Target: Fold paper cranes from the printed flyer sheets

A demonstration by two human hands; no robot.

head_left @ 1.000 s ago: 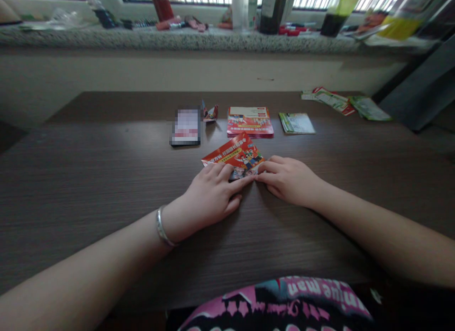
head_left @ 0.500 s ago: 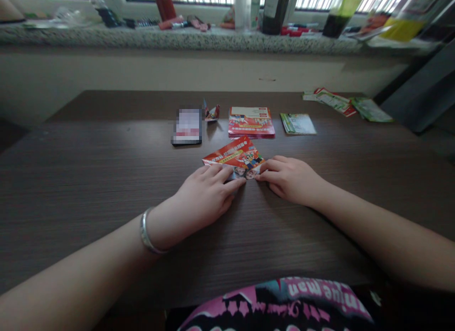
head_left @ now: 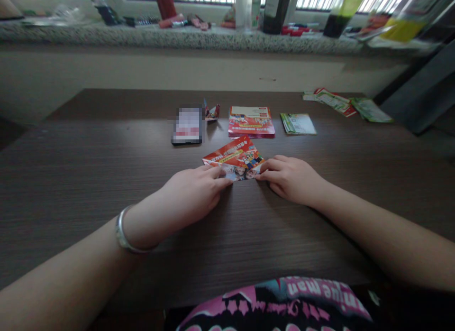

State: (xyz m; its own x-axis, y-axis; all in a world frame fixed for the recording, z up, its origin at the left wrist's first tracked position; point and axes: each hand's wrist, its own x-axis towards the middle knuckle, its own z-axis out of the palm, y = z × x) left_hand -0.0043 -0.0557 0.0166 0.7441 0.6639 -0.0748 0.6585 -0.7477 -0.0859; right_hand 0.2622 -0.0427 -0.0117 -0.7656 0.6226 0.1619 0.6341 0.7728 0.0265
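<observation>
A red printed leaflet (head_left: 232, 153) lies flat on the table in front of me, folded to a point at its far side. A strip with printed faces is turned up along its near edge. My left hand (head_left: 194, 191), with a silver bangle on the wrist, presses the left part of that strip, fingers and thumb close together. At the right corner, my right hand (head_left: 289, 177) pinches the leaflet between thumb and fingers. Some fingertips on both hands are hidden. Just beyond the leaflet sits a stack of similar red leaflets (head_left: 251, 122).
A phone with a blurred screen (head_left: 188, 126) lies at the back left, beside a small folded paper figure (head_left: 212, 112). Green-and-white papers (head_left: 298, 124) lie right of the stack, and more strips (head_left: 336, 102) at the far right. Bottles and clutter line the stone windowsill (head_left: 199, 39).
My left hand has slid left along the leaflet's near edge, uncovering more of the printed strip. My right hand and the leaflet have stayed in place.
</observation>
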